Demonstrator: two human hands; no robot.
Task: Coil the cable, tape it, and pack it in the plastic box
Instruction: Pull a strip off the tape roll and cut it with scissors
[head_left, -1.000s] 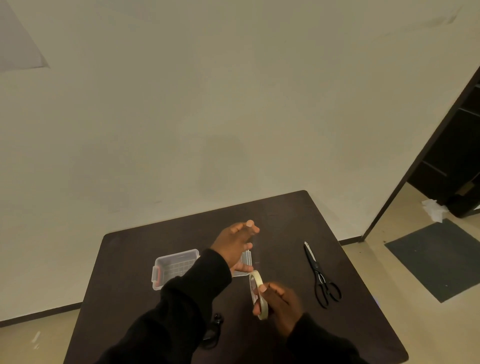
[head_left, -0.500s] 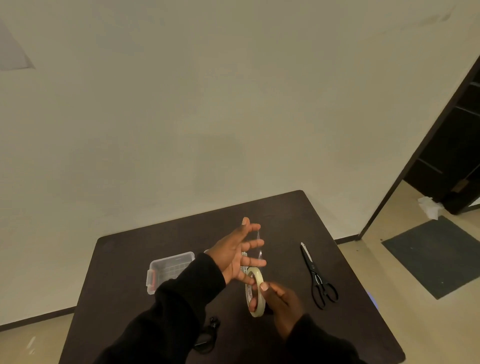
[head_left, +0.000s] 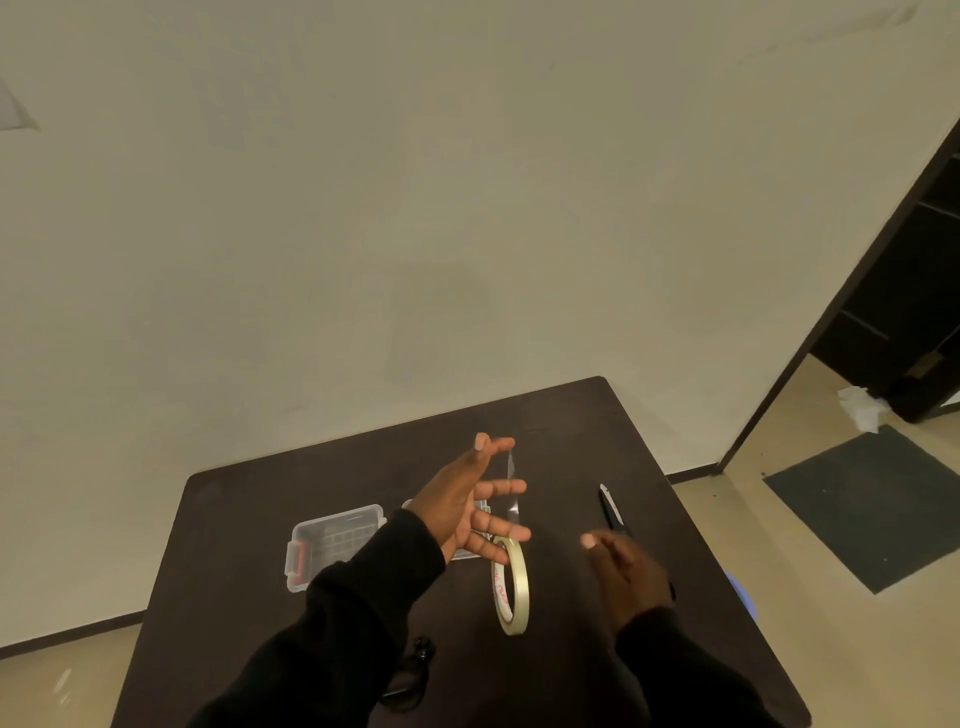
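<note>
My left hand (head_left: 462, 506) is raised over the table with its fingers spread, the end of a clear tape strip (head_left: 512, 491) pinched at its thumb and forefinger. The strip runs down to the tape roll (head_left: 511, 590), which hangs on edge below the lower fingers. My right hand (head_left: 626, 577) is apart from the roll, loosely curled and empty, over the handles of the black scissors (head_left: 611, 512). The black cable (head_left: 418, 667) lies near the front, partly hidden by my left sleeve. The clear plastic box (head_left: 332, 540) with a red latch stands open at the left.
The dark table (head_left: 234, 519) stands against a pale wall. The box lid (head_left: 470, 553) lies flat behind my left hand. A doorway and a dark floor mat (head_left: 872, 504) are to the right of the table.
My right hand has let go of the tape roll and moved right, over the scissors. My left hand has lifted, drawing out more strip, and the roll now hangs from it.
</note>
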